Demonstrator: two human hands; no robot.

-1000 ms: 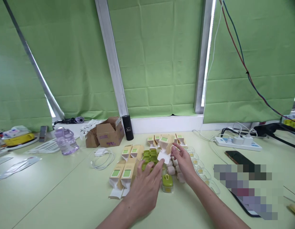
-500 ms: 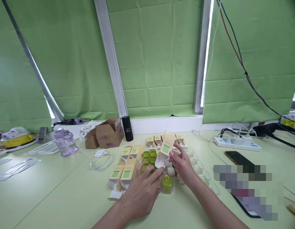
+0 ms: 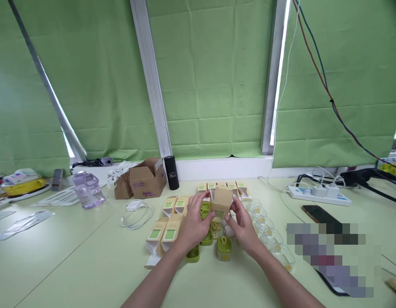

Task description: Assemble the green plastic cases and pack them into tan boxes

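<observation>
A small tan cardboard box point(image 3: 223, 200) is held up off the table between my two hands. My left hand point(image 3: 198, 218) grips its left side, and my right hand point(image 3: 242, 222) closes on its right side. Just below stands a small clear container with a green lid point(image 3: 224, 248). Green lids point(image 3: 193, 254) lie partly behind my left forearm. Small yellowish pieces point(image 3: 216, 226) show beneath the box. A column of clear containers point(image 3: 275, 239) runs along the right. More tan boxes with green panels point(image 3: 169, 233) stand at the left, and another row point(image 3: 243, 190) at the back.
Behind are an open brown carton point(image 3: 148, 182), a black cylinder point(image 3: 171, 173) and a purple water jug point(image 3: 88, 191). A coiled white cable point(image 3: 137, 216) lies at the left. To the right are a power strip point(image 3: 320, 193) and a phone point(image 3: 323, 216).
My left hand has moved up from the table to the box, which both hands now hold. The box has been turned, its closed tan face now toward me.
</observation>
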